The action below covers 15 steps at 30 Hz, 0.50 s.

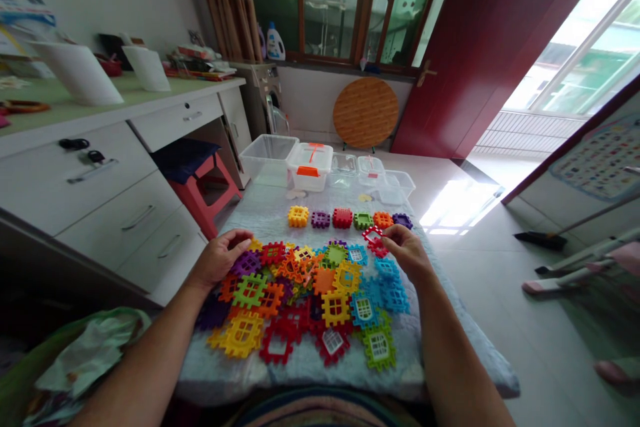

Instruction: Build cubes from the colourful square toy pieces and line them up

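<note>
A heap of flat, toothed plastic tiles (310,293) in yellow, red, green, blue, orange and purple lies on a grey-covered table (280,213). My right hand (407,250) pinches a red window-frame tile (374,239) at the heap's far right edge. My left hand (220,257) rests with curled fingers on the heap's left edge, touching a purple tile (246,262). Beyond the heap stands a row of assembled cubes (350,218): yellow, purple, red, green, orange, purple.
Clear plastic boxes (267,157), one with an orange-latched lid (310,163), stand at the table's far end. White drawers (125,193) and a red stool (205,190) are to the left. A round wooden board (366,112) leans on the wall. A broom (545,238) lies on the floor at right.
</note>
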Each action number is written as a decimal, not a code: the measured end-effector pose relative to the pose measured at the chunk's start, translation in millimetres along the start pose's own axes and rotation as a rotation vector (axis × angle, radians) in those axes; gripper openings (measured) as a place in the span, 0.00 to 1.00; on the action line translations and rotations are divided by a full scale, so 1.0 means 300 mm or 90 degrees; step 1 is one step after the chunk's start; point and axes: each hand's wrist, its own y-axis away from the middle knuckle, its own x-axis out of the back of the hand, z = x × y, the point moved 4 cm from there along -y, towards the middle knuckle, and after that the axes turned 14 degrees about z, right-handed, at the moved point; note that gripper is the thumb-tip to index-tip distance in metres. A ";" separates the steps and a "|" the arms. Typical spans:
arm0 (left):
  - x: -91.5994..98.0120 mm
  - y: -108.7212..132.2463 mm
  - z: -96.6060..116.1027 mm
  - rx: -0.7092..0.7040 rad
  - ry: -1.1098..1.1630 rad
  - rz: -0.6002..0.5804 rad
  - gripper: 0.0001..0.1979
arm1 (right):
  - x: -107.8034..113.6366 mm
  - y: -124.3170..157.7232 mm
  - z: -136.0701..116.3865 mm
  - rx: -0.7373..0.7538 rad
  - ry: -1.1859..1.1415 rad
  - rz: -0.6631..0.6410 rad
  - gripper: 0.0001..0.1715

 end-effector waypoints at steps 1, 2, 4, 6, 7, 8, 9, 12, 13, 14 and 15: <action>0.000 -0.001 -0.003 0.002 0.004 0.000 0.23 | 0.016 -0.008 0.003 0.021 0.027 0.052 0.09; -0.001 -0.001 -0.008 0.006 0.008 -0.003 0.24 | 0.028 -0.013 0.005 0.054 0.064 0.091 0.08; -0.002 -0.004 -0.018 0.009 0.011 -0.009 0.24 | 0.039 -0.018 0.006 0.136 0.148 0.125 0.05; -0.003 -0.008 -0.029 0.001 0.004 -0.010 0.24 | 0.030 -0.015 0.014 0.199 0.216 0.084 0.02; -0.003 -0.010 -0.034 -0.005 0.000 -0.010 0.24 | 0.020 -0.011 0.021 0.214 0.239 0.043 0.01; -0.003 -0.012 -0.039 -0.010 -0.005 -0.009 0.24 | 0.010 -0.006 0.028 0.221 0.257 -0.002 0.01; -0.002 -0.014 -0.043 -0.013 -0.007 -0.009 0.24 | 0.001 0.000 0.033 0.221 0.273 -0.041 0.02; -0.003 -0.016 -0.050 -0.016 -0.003 -0.016 0.24 | -0.013 0.014 0.039 0.193 0.306 -0.087 0.05; -0.003 -0.016 -0.050 -0.017 -0.002 -0.018 0.24 | -0.015 0.016 0.038 0.180 0.317 -0.078 0.07; -0.002 -0.016 -0.051 -0.019 -0.003 -0.020 0.24 | -0.016 0.016 0.037 0.169 0.327 -0.065 0.09; -0.002 -0.016 -0.051 -0.021 -0.006 -0.021 0.24 | -0.019 0.016 0.037 0.162 0.335 -0.052 0.11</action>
